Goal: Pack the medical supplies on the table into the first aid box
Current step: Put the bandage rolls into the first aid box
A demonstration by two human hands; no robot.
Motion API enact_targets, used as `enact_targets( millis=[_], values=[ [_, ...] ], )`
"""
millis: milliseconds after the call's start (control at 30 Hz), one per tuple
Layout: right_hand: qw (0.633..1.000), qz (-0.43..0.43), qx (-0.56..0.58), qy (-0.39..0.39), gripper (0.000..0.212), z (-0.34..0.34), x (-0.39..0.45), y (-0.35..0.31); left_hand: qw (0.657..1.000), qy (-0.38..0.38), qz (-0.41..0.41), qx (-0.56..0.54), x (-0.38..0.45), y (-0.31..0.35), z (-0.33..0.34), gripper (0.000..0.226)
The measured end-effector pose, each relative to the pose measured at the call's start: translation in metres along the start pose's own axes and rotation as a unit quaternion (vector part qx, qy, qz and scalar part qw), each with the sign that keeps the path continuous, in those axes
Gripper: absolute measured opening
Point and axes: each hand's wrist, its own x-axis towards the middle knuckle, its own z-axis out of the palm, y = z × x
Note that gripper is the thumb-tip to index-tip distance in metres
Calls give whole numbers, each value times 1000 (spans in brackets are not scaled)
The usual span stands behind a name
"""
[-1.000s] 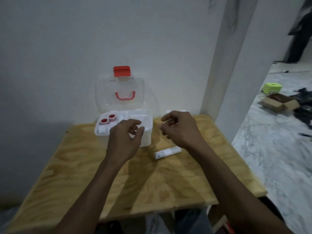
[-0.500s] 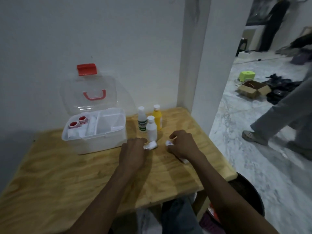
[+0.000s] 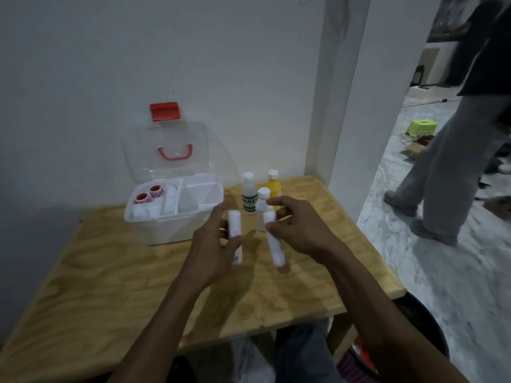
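The first aid box (image 3: 166, 225) stands open at the back left of the wooden table (image 3: 110, 286), its clear lid with a red handle leaning on the wall. Its tray holds two red-cored tape rolls (image 3: 149, 194) and a white roll (image 3: 171, 201). My left hand (image 3: 218, 241) holds a white tube (image 3: 235, 223) upright above the table. My right hand (image 3: 296, 225) holds a second white tube (image 3: 273, 244) that slants down. Three bottles stand behind my hands: green-labelled (image 3: 249, 199), yellow (image 3: 273, 183) and small white (image 3: 262, 208).
A white wall and a pillar (image 3: 345, 106) close off the table's back and right corner. A person in grey trousers (image 3: 442, 167) walks on the marble floor to the right, near a green stool (image 3: 421, 128) and a cardboard box (image 3: 414, 149).
Both hands have come up off the table, each lifting a white tube. The camera view shifted, and the person on the right stepped closer.
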Motion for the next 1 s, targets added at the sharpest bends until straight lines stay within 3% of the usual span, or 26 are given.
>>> enact_targets(
  millis=[200,433,600,1000],
  values=[
    [993,-102,46,25,38,23,20,-56,993,111,36,-29,14,-1,-54,55],
    [977,-181,32,107,26,58,65,-96,982,181,28,44,54,-4,-101,39],
    [975,-200,-53,76,19,79,91,-92,985,108,11,137,76,-20,-105,34],
    [973,-103,-178,-108,31,100,103,-80,975,-8,-39,217,76,-54,-88,36]
  ],
)
